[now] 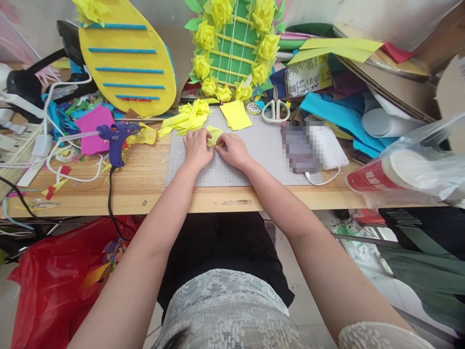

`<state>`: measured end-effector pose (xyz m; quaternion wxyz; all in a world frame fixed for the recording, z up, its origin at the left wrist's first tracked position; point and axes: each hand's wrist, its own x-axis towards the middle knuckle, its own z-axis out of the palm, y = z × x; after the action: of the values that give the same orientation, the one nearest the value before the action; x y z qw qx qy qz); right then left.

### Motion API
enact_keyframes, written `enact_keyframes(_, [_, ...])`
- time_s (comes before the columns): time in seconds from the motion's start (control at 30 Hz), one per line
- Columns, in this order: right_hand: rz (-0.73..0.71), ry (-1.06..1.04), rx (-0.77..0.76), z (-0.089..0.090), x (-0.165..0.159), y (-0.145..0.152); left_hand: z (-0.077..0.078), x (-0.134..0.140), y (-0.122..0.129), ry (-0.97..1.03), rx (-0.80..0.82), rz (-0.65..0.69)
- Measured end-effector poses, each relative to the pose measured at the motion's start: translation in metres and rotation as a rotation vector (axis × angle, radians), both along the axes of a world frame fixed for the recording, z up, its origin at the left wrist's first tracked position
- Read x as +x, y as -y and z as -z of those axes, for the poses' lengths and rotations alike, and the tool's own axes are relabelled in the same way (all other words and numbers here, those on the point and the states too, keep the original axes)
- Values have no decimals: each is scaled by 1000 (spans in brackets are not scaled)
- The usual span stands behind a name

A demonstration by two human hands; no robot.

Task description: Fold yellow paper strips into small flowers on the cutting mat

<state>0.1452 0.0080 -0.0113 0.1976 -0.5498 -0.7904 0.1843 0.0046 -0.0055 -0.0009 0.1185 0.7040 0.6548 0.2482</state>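
Note:
Between my two hands is a small piece of yellow paper (214, 134), partly hidden by the fingers. My left hand (199, 148) grips its left side, fingers curled. On the right side, my right hand (233, 150) pinches the paper's edge. Both hands rest over a grey cutting mat (225, 174). Just beyond them lie a stack of yellow paper squares (236, 115) and a bundle of folded yellow paper pieces (187, 118). Scissors with pale handles (276, 110) lie at the mat's back edge.
A blue glue gun (116, 140) with a trailing cord stands left. Behind are a yellow board with blue strips (127, 58) and a green board ringed by yellow paper flowers (232, 53). To the right are a phone (300, 148), a white power bank (329, 148) and a bagged red cup (374, 174).

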Motion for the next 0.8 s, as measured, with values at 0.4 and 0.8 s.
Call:
enact_keyframes(0.4, [21,-13,16,-1,-2,2,3,-11,-5,5,82,-156])
enact_keyframes(0.8, [100,27,46,-3,-11,5,0,-5,-3,-38,-9,57])
